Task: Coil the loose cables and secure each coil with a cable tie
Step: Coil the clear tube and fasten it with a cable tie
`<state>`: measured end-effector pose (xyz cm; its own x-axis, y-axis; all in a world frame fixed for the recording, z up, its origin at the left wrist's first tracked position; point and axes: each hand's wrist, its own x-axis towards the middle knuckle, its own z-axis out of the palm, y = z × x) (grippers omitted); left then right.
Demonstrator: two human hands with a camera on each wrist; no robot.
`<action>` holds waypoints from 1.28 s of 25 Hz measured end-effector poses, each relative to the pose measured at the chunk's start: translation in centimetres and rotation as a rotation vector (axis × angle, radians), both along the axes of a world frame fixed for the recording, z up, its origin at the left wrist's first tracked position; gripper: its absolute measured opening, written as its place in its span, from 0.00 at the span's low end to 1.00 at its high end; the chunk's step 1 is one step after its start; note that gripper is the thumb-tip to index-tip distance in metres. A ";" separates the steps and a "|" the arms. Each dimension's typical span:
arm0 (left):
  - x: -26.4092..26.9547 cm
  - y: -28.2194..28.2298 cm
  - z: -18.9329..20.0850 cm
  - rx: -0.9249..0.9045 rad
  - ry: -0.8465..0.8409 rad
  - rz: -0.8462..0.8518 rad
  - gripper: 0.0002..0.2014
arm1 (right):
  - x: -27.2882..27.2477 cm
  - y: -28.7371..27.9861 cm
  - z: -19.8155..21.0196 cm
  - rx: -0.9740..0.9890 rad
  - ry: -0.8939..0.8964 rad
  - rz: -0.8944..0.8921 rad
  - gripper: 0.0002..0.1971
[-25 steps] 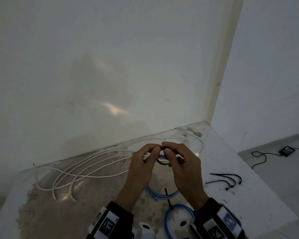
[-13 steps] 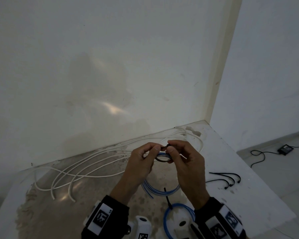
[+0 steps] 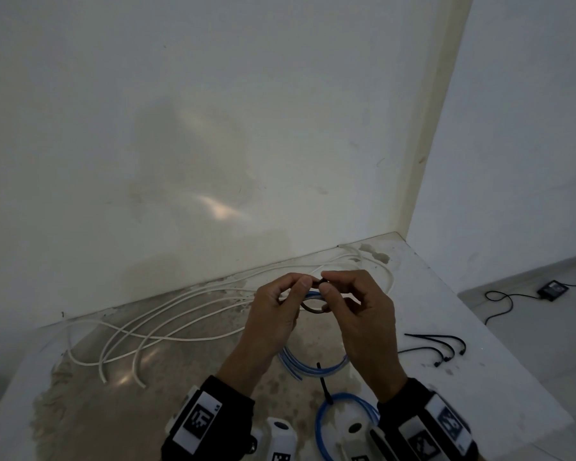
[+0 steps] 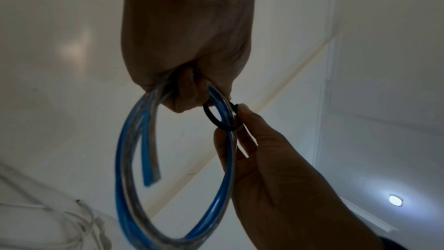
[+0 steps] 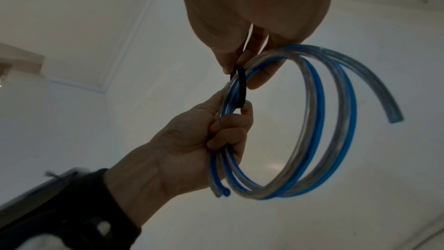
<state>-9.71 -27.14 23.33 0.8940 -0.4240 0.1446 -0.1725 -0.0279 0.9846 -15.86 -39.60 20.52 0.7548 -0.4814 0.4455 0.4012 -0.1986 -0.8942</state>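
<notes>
A coil of blue and clear cable (image 5: 310, 121) hangs in the air, and my left hand (image 3: 298, 289) grips it with curled fingers. Around the coil's strands, right beside that grip, runs a loose loop of black cable tie (image 4: 220, 119). My right hand (image 3: 326, 286) pinches the cable tie (image 5: 240, 86) between thumb and fingertips, close against the left hand. In the head view the coil (image 3: 308, 369) shows below both hands. Loose white cable (image 3: 167, 327) sprawls across the table to the left.
A second blue coil (image 3: 340, 399) with a black tie (image 3: 323, 384) on it lies near the table's front. Spare black cable ties (image 3: 443, 347) lie at the right. The table (image 3: 479, 377) meets a wall behind. A black cord and adapter (image 3: 552, 289) lie on the floor.
Both hands have risen slightly with the coil. They stay together at the tie, and the loop round the strands looks about the same size.
</notes>
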 end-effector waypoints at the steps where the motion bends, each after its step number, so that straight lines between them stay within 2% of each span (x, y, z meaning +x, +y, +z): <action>1: 0.0 -0.1 0.0 0.010 -0.009 0.012 0.11 | 0.1 0.0 0.0 -0.006 0.011 0.000 0.07; 4: -0.1 -0.6 -0.2 0.026 -0.015 0.042 0.10 | 0.2 0.1 0.1 0.005 0.017 -0.010 0.07; 8: 0.2 -0.9 -0.3 -0.004 0.037 0.077 0.12 | 0.3 -0.1 0.3 0.143 -0.012 -0.032 0.08; 13: 0.5 -0.9 0.2 0.012 0.015 0.060 0.11 | 0.5 0.1 0.4 0.181 -0.028 -0.040 0.08; 26: 1.1 -1.2 -0.1 0.010 -0.065 0.051 0.09 | 1.1 -0.1 0.4 0.158 -0.017 -0.039 0.06; 32: 1.2 -1.1 -0.4 -0.002 -0.078 0.071 0.10 | 1.3 -0.3 0.4 0.088 0.052 0.009 0.07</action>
<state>-8.48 -28.23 22.89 0.9077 -0.3596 0.2162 -0.2467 -0.0406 0.9682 -14.57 -39.93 20.94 0.7803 -0.5100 0.3621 0.3553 -0.1151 -0.9276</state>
